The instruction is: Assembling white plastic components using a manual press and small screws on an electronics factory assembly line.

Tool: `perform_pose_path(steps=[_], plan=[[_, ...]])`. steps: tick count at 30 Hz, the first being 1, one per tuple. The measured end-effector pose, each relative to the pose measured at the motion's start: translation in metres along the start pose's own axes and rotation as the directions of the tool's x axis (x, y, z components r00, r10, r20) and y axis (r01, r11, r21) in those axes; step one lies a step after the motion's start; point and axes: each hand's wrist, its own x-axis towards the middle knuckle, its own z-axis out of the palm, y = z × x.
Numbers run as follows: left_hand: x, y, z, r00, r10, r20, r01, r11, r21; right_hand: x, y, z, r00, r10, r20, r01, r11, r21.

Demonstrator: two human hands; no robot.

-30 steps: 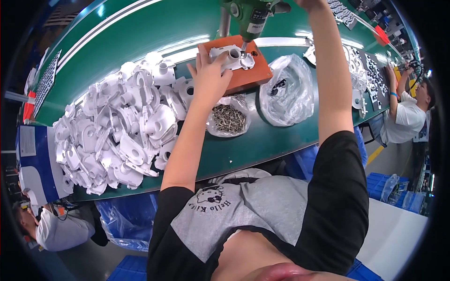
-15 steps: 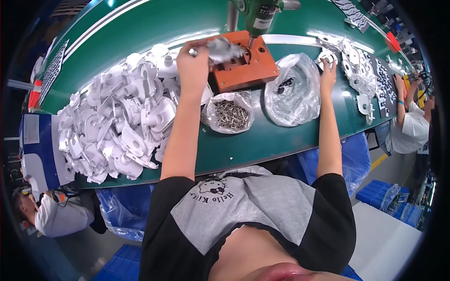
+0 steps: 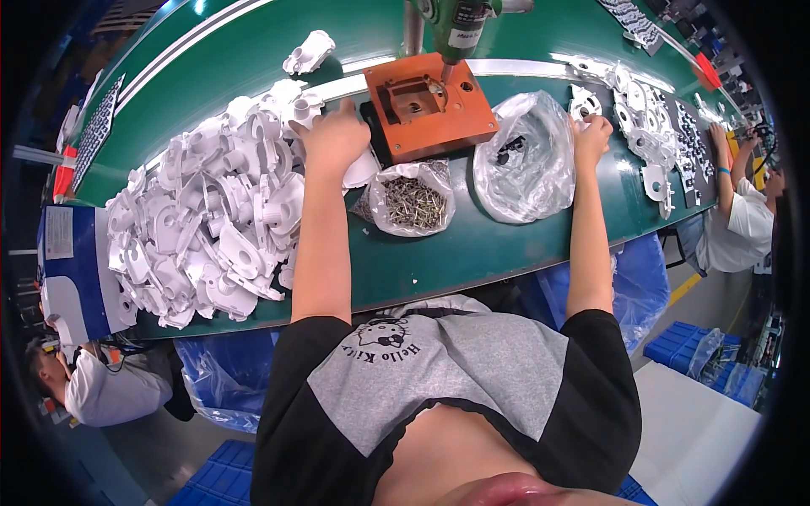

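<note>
My left hand point(image 3: 337, 137) is over the near left side of the orange fixture point(image 3: 439, 126), at the right edge of a pile of white plastic parts point(image 3: 202, 215). Its thumb and fingers are apart, with nothing seen in them. A white plastic housing point(image 3: 310, 52) is beyond the pile, near the back; whether it rests on the table or is in the air I cannot tell. My right hand point(image 3: 593, 139) has its fingers curled together just below a round white part point(image 3: 584, 101). What is between the fingertips is too small to make out.
A green press tool point(image 3: 456, 34) stands over the fixture. In front sits a bag of metal screws point(image 3: 413, 202), beside a clear bag with small black pieces point(image 3: 523, 164). White parts point(image 3: 650, 126) and black pieces point(image 3: 693, 152) lie at right. A co-worker point(image 3: 738, 223) works beyond.
My left hand has moved left off the fixture and let go of the white housing, which is now farther back and left. My right hand has drawn slightly nearer, its fingers off the round part's middle.
</note>
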Motion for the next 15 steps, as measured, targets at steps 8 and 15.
perform_pose_path(steps=[8,15], plan=[[0.000,-0.004,0.003,0.985,0.162,-0.051,-0.165,0.985,-0.054,-0.005,0.005,-0.009,0.997,0.052,-0.057,-0.040,0.978,0.204],[-0.031,-0.005,-0.045,0.935,0.240,-0.261,-0.317,0.895,-0.313,-0.058,-0.083,-0.094,0.987,-0.081,-0.137,0.158,0.432,0.888]])
